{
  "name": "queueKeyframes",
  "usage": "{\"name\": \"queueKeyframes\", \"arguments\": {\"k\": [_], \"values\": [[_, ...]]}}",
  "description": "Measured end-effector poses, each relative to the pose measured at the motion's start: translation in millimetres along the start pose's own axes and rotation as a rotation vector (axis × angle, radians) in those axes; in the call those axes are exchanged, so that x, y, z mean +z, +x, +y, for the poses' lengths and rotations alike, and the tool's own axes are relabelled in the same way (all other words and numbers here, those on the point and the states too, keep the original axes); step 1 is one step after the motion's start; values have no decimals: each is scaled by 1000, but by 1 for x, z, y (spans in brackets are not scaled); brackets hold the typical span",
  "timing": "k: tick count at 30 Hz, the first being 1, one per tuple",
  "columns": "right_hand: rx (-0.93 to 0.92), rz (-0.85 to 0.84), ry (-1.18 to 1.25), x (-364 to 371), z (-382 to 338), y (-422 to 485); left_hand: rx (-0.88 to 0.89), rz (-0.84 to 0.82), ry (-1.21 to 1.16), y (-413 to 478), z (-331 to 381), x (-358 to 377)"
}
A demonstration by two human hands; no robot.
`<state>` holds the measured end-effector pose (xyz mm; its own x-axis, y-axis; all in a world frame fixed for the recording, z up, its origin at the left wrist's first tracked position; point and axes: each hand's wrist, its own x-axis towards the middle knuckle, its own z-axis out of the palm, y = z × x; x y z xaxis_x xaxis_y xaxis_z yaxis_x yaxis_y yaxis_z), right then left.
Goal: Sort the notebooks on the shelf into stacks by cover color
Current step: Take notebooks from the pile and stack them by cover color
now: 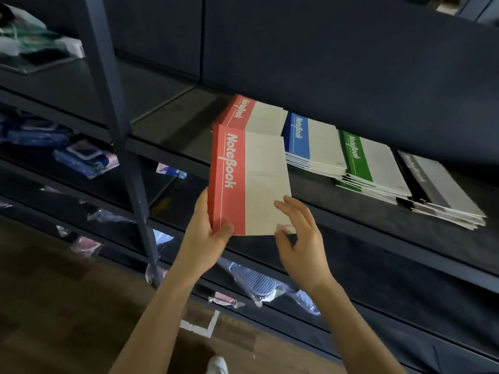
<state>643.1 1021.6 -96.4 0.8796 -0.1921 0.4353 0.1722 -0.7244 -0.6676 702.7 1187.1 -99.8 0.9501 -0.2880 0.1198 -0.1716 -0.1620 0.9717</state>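
1. Head view: the left hand [208, 233] has a closed grip on the lower left corner of a red notebook [251, 184], thumb on the front cover. It holds the notebook upright in front of the shelf [167, 125].
2. The right hand [299, 238] holds nothing; its grip is loose, with fingers spread at the notebook's lower right corner. Whether they touch it is unclear.
3. On the shelf behind, four stacks lie side by side: a red stack [253, 114], a blue stack [310, 141], a green stack [372, 163] and a black stack [437, 184].
4. Plastic-wrapped packets [253, 284] lie on the lower shelves.
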Motion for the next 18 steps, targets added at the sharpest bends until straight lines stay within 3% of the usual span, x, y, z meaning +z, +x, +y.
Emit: {"name": "queueKeyframes", "arguments": {"k": [9,18], "values": [[-64,86,-132,29,7,91,150,-51,297,100,10,-22],[-157,117,-548,39,26,169,230,-135,550,195,17,-21]]}}
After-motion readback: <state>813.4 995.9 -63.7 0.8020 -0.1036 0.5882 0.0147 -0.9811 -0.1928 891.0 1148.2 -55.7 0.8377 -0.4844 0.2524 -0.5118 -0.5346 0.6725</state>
